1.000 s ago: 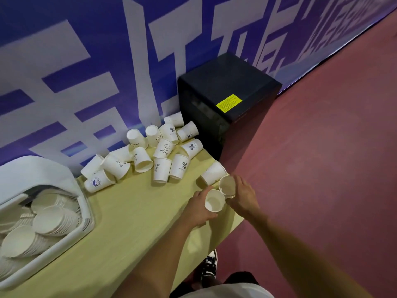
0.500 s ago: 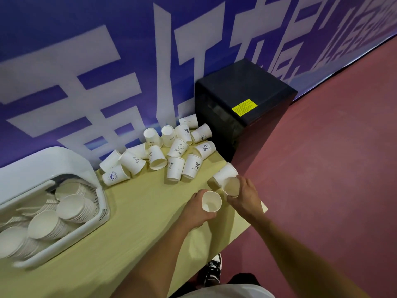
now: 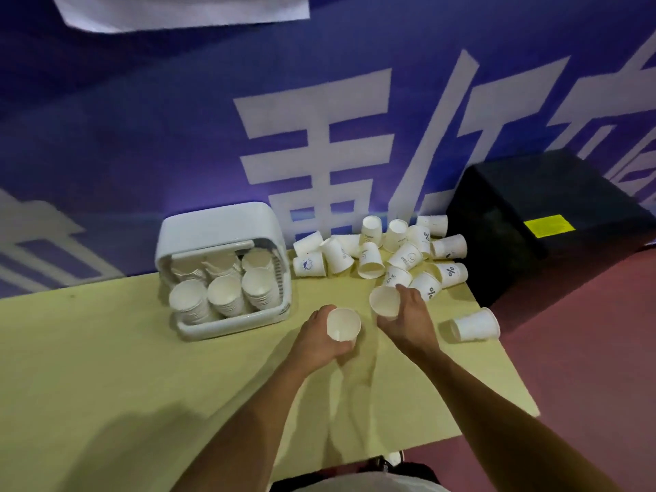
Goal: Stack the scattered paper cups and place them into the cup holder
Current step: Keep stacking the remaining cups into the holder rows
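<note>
Head view: the left hand (image 3: 319, 340) curls round an upright paper cup (image 3: 343, 324), mouth up, over the yellow counter (image 3: 142, 367). Just beside it the right hand (image 3: 408, 319) grips a second cup (image 3: 384, 301), which is tilted and not touching the first. The scattered cups (image 3: 383, 253) lie heaped by the wall, with one lone cup (image 3: 475, 324) on its side near the counter's right edge. The white cup holder (image 3: 213, 225) — left of the heap — carries stacked cups (image 3: 223, 296). A black cabinet (image 3: 532, 214) stands to the right.
</note>
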Motion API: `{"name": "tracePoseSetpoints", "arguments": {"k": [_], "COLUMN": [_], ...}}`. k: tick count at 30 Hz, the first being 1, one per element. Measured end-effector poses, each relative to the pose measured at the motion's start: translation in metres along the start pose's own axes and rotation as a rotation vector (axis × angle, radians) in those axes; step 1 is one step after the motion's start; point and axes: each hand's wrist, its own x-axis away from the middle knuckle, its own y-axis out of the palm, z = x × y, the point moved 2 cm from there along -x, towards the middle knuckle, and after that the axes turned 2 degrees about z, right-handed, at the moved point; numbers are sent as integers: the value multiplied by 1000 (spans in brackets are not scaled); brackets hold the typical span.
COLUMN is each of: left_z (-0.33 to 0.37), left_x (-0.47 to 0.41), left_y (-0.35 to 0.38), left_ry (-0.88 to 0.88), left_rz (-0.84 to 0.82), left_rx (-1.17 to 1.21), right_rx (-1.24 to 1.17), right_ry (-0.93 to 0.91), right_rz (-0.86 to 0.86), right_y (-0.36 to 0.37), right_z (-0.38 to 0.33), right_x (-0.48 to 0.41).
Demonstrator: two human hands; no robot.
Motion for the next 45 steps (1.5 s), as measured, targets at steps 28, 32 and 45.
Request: {"name": "tracePoseSetpoints", "arguments": {"k": [28,32,45], "left_z": [-51,-51,-66], "left_x": [47,39,25], "left_y": [-220,-226,-212], "left_ry": [-74,-81,-164], "left_rz": [610,628,578], "left_rx": [180,143,139], "right_rx": [-164,-134,54], "right_ry": [-384,-401,-384], "right_rz": [-173,-183,-236], "right_y": [80,92,125], "right_z": [-224,-227,-213], "right_x": [-30,-32,-38]}}
